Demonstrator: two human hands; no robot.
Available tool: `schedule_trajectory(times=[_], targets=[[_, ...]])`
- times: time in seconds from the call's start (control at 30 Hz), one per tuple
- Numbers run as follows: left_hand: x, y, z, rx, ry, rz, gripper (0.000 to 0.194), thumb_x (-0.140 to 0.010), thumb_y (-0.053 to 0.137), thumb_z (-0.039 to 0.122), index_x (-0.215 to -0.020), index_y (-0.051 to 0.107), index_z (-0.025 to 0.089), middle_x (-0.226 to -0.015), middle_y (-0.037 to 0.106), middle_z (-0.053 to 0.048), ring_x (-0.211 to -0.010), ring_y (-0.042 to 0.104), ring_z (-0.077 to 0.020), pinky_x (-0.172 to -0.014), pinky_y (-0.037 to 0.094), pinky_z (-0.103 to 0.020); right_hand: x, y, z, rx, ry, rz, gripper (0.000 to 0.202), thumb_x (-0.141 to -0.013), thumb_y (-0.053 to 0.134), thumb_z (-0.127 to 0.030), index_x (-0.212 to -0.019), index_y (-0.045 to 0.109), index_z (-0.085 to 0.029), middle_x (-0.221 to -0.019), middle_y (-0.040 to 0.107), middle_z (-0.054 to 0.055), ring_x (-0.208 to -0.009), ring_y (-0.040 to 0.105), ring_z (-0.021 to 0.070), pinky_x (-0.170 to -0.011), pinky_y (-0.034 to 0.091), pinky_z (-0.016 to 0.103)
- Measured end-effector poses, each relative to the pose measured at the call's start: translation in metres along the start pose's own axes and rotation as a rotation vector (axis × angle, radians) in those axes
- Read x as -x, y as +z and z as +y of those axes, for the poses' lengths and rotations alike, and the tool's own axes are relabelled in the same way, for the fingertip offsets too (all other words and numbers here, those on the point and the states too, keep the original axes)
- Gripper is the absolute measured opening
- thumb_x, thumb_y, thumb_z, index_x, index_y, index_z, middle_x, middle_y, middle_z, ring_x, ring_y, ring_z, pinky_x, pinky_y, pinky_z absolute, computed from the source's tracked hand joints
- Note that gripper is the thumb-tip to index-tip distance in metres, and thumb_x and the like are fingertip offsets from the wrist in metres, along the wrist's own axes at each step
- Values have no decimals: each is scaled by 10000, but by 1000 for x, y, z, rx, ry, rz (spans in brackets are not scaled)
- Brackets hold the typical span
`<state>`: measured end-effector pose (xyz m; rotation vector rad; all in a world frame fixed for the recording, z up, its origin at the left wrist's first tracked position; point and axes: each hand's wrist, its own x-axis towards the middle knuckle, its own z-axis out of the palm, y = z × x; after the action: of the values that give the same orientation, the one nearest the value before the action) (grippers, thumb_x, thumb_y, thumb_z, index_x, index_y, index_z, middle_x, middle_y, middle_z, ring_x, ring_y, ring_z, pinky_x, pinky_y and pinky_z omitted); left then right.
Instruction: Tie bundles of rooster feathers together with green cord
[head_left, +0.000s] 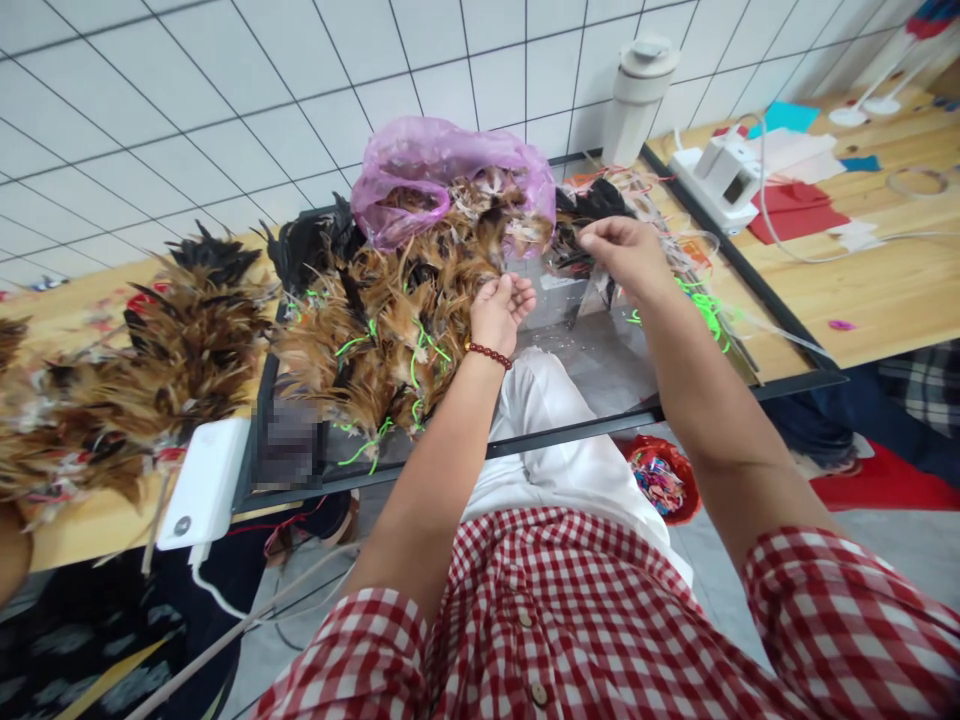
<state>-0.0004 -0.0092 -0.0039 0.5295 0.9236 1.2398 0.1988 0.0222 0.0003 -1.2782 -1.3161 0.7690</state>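
Observation:
My left hand [504, 308], with a beaded bracelet at the wrist, has its fingers curled inward beside the right edge of a heap of brown feathers [405, 310]. Whatever may be between those fingers is too small to tell. To the right and slightly higher, my right hand [626, 255] is pinched, thumb against forefinger, in front of some black feathers [600, 205]; I cannot make out what it holds. Bright green cords [418, 355] run through the brown heap. A pink plastic bag [450, 150] with more feathers inside lies open behind it.
A black-framed glass panel [555, 437] lies over my lap. A white cup [637, 100] and a power strip [712, 185] stand at the back right. More feathers [172, 350] and a white power bank [204, 480] are at left. A red basket [664, 480] sits below.

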Motion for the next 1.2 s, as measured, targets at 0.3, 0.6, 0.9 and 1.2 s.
schedule_trajectory(times=[0.3,0.6,0.9,1.2], targets=[[-8,6,-8,216,56,124,139,-996,613,236,-885,639,157,-622,636,38,-555,603,-41,-684,508,-164,-62,0,-3,996,106,18,214,-913,649,-271,-1011,778,-130,-1087,746,183,-1162,661,368,-1001,510,533],[-5,9,-7,246,51,130,223,-1014,539,143,-797,593,145,-604,630,35,-528,593,-50,-630,471,-183,-83,16,-3,868,227,33,105,-814,733,-167,-905,762,-126,-919,735,123,-980,697,281,-935,555,467],[-6,8,-4,272,-6,121,226,-1008,555,156,-789,611,147,-620,637,25,-539,592,-50,-636,473,-177,-42,-8,-21,32,104,11,200,-772,816,-307,-750,653,-193,-651,605,6,-602,587,121,-570,533,277],[1,7,3,270,-202,6,242,-1001,566,153,-771,642,141,-671,660,3,-575,599,-51,-705,528,-182,8,39,-7,-40,-130,50,130,-805,757,-314,-830,679,-214,-791,685,12,-701,641,143,-678,574,307]])
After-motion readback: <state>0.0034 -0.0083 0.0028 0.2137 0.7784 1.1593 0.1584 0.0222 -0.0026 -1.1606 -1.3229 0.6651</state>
